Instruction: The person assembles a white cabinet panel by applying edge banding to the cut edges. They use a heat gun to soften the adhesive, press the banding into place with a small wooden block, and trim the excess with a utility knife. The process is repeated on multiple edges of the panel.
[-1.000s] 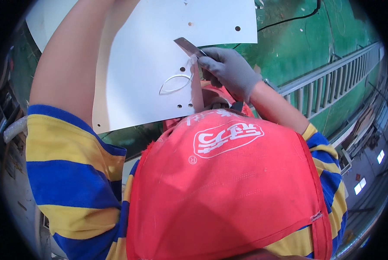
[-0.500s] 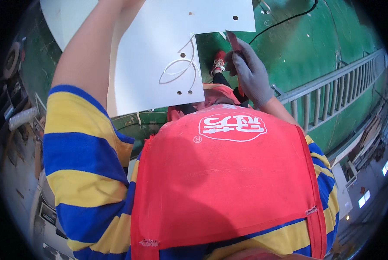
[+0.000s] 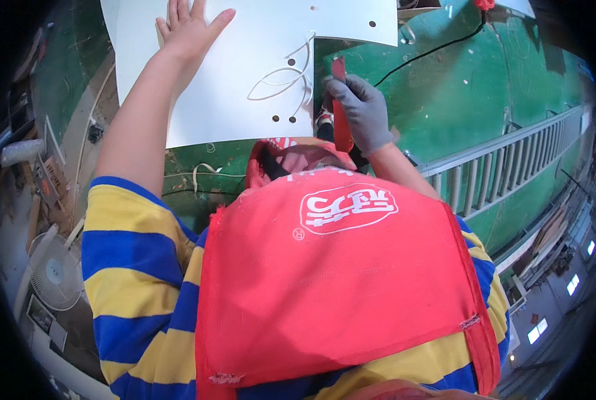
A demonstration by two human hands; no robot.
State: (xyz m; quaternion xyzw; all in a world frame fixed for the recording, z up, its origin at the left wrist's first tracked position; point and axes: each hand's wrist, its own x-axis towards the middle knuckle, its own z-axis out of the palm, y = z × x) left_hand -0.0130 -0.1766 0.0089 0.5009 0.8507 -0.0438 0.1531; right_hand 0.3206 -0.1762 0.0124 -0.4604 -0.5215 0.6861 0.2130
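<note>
My bare left hand (image 3: 190, 30) lies flat near the far left part of a white board (image 3: 208, 100), fingers spread. The board has several dark round holes and a notched-out corner on its right side. On it curls a thin white strip (image 3: 276, 83), its far end at the notch's edge. My right hand (image 3: 363, 110), in a grey glove, is closed around a long, flat red tool (image 3: 340, 123) just right of the board. The tool points away from me, its narrow tip upward; its exact kind is unclear.
Below is a green floor (image 3: 438, 87) with scraps and a black cable (image 3: 431, 51). A metal ladder (image 3: 504, 167) lies along the right. My shoe (image 3: 324, 119) shows by the board's corner. A white fan (image 3: 54, 270) and clutter stand at the left.
My left hand has come into view, spread on the board. The right hand and its tool have shifted slightly left and down, and more of the red tool shows.
</note>
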